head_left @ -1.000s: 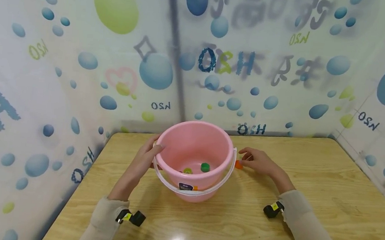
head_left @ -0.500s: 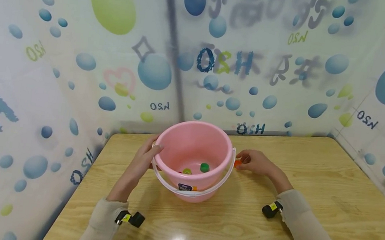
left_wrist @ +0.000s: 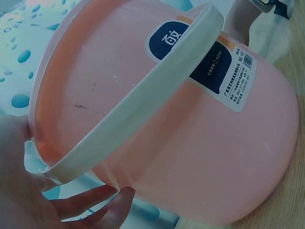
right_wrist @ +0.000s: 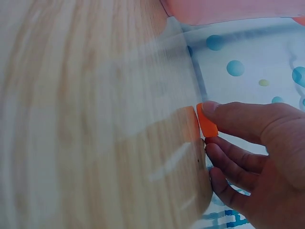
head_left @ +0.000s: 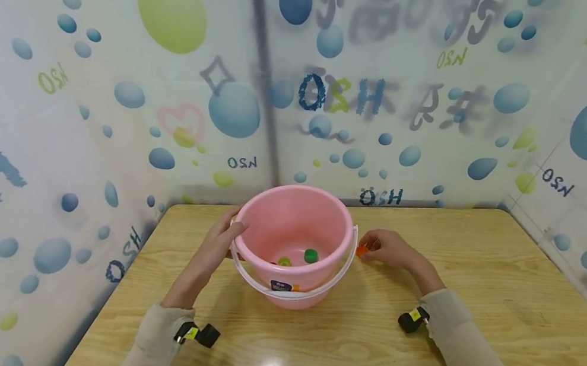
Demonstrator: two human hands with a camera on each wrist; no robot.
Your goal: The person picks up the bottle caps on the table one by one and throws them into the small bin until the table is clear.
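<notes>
A pink bucket [head_left: 290,218] stands upright on the table, its white handle [left_wrist: 138,107] lowered across the front. At its left rim my left hand [head_left: 219,239] holds on, thumb over the edge and fingers against the outer wall. Just right of the bucket, my right hand [head_left: 392,250] pinches a small orange bottle cap [right_wrist: 207,121] between thumb and fingers, low at the tabletop. Inside the bucket lie a green cap [head_left: 311,256] and a yellow-green cap [head_left: 284,261]. A sliver of something red [head_left: 272,262] shows there too, mostly hidden by the front rim.
The wooden table [head_left: 452,253] meets a patterned backdrop [head_left: 415,100] behind the bucket, and side panels rise at left and right. Each sleeve carries a small black wrist camera [head_left: 197,334]. A printed label [left_wrist: 233,76] is stuck on the bucket's front.
The right hand's fingers have closed around the orange cap beside the bucket. The left hand keeps its hold on the rim, and the view has shifted slightly.
</notes>
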